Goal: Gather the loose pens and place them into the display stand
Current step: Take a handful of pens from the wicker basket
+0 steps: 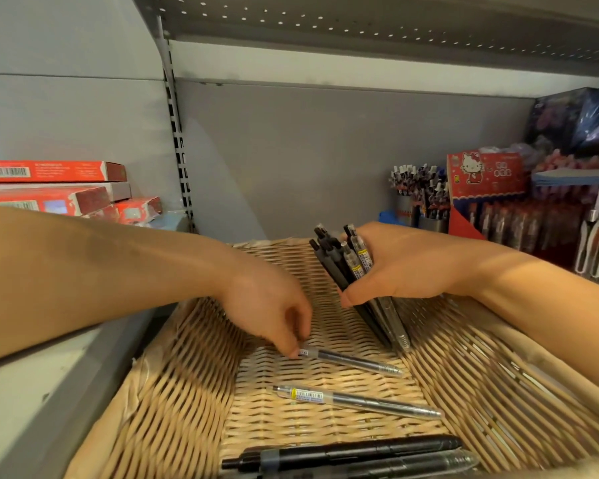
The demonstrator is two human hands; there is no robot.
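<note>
Wicker basket point(481, 392) on shelf, left hand point(274, 312) pinching end of clear pen point(353, 361) lying on basket floor, right hand point(405, 267) clasping bundle of pens point(346, 264), tips resting in basket, second clear pen point(357, 401) loose nearby, two dark pens point(346, 454) at near edge, pen displays point(426, 198) at rear right.

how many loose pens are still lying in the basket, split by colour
Clear-barrel pens: 3, one pinched by the left hand, one lying free, one at the front edge
Black pens: 1
Total: 4
</note>
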